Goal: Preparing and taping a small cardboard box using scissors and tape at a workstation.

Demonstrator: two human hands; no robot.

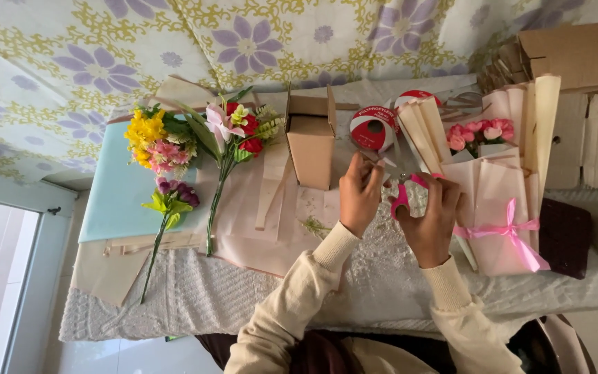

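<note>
My right hand [432,220] grips pink-handled scissors [403,195] over the white lace tablecloth [257,291]. My left hand [358,194] pinches a thin strip of ribbon running up toward a red and white ribbon spool [372,129]; the fingers are closed on it just left of the scissors. A wrapped bouquet [496,201] of pink flowers in pale pink paper, tied with a pink bow [509,232], lies immediately right of my right hand.
Loose artificial flowers [160,149] and a stemmed bunch [233,138] lie at the left on pale blue and pink paper sheets. A small cardboard box [311,137] stands in the middle. Cardboard boxes [583,59] and a dark brown pad [566,235] sit at the right.
</note>
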